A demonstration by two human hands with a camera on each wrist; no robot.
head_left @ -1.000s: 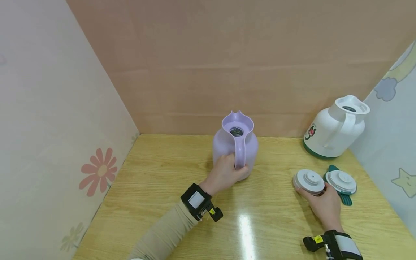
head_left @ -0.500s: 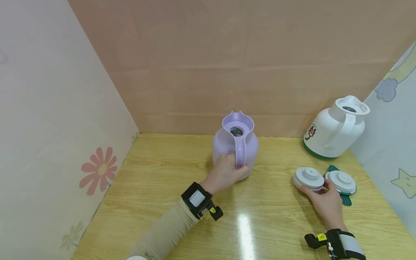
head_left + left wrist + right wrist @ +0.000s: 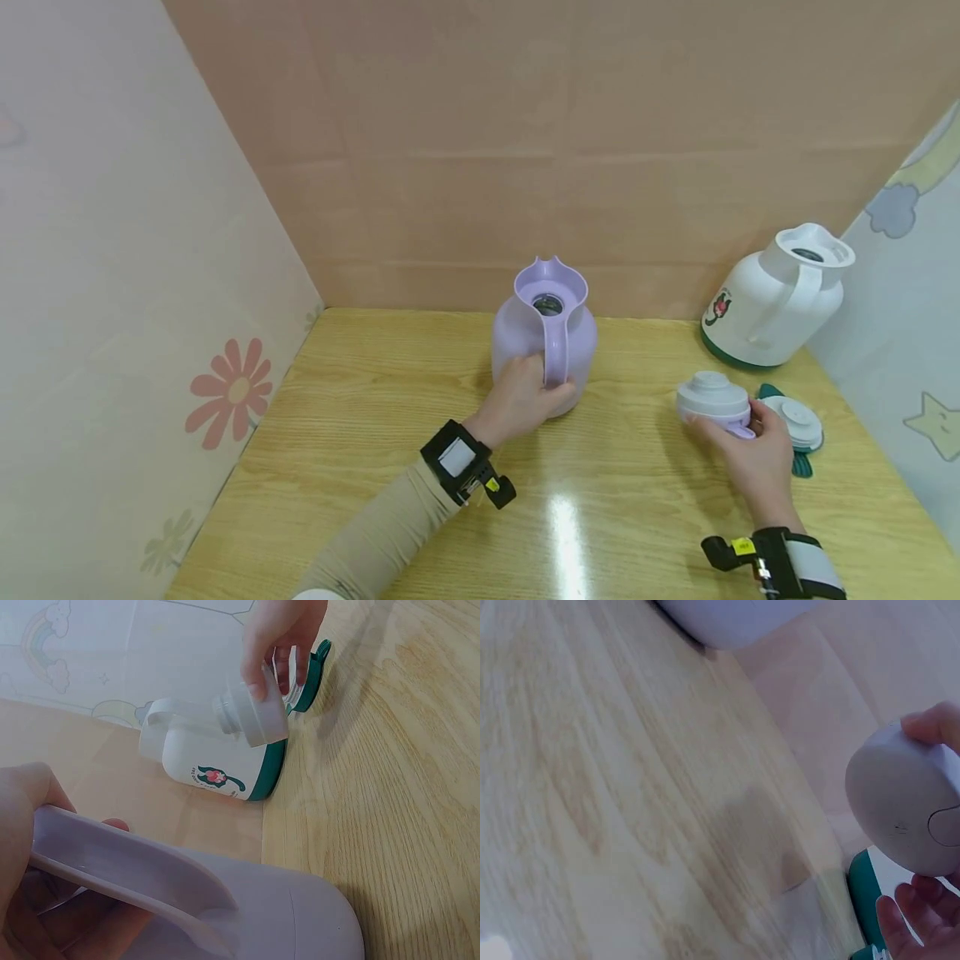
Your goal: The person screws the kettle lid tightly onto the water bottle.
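Fingers of right hand pinch lilac lid — raised off table.

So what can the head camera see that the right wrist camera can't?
Only the head view shows the left hand gripping the handle of the purple jug, the white jug at the back right, and the flower sticker on the side wall. Only the right wrist view shows the smooth underside of the lid close up. Both show the right hand holding that lid raised over the wooden table, plus part of the purple jug.
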